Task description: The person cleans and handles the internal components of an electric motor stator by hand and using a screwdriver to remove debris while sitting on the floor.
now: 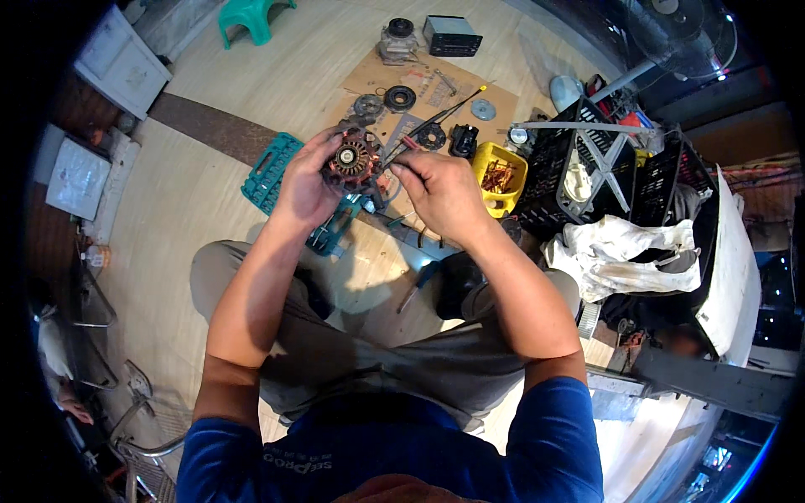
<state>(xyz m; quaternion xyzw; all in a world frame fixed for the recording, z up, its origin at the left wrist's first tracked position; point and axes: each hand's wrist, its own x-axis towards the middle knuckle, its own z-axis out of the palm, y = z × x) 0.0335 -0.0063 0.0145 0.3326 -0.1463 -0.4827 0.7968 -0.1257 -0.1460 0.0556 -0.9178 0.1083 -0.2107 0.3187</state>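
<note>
My left hand is wrapped round the side of a round motor part with a ring of copper windings and a shaft in its centre. My right hand is closed, thumb against the forefinger, on a slim dark tool just right of the windings. Whether the tool touches them I cannot tell. A long dark rod with a yellow tip reaches up and right from near my right fingers. Below the motor part, a teal tool case lies partly hidden by my left hand.
Dark round parts, among them a black pulley, lie on a cardboard sheet. A yellow tub holds copper scraps. Black crates and a stained white cloth are at the right. A screwdriver lies between my feet.
</note>
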